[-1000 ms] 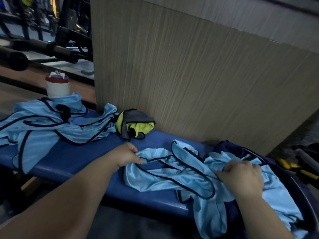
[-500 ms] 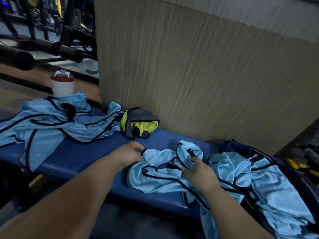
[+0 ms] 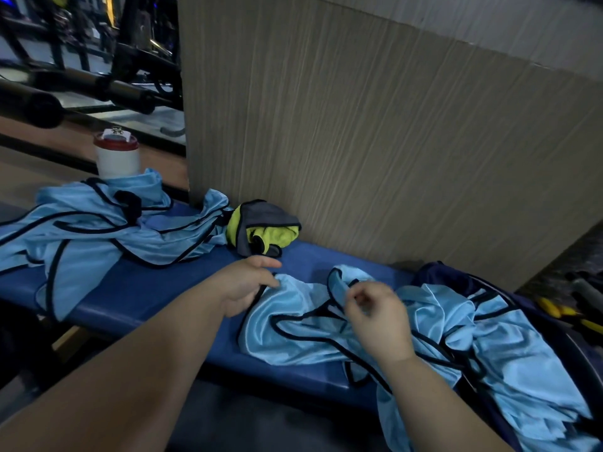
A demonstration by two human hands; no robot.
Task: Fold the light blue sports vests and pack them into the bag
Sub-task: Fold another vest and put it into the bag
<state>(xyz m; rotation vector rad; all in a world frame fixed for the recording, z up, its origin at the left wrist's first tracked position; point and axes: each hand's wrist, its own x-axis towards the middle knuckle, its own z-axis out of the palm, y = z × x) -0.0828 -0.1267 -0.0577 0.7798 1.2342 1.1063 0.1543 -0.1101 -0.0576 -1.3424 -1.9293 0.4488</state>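
Blue bench, vest in left hand

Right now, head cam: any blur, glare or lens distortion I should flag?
Head view: dim overall, with a bluish cast; right hand motion-blurred at the fingers, left hand sharp; soft sheen but no hard glare on the light blue satin vest with black trim; wide-angle bowing along the beige wood-grain panel; black gym frames nearly lost in shadow.

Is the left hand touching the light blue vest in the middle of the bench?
Touching. The head view shows the left hand pinching the black-trimmed edge of the vest lying on the bench.
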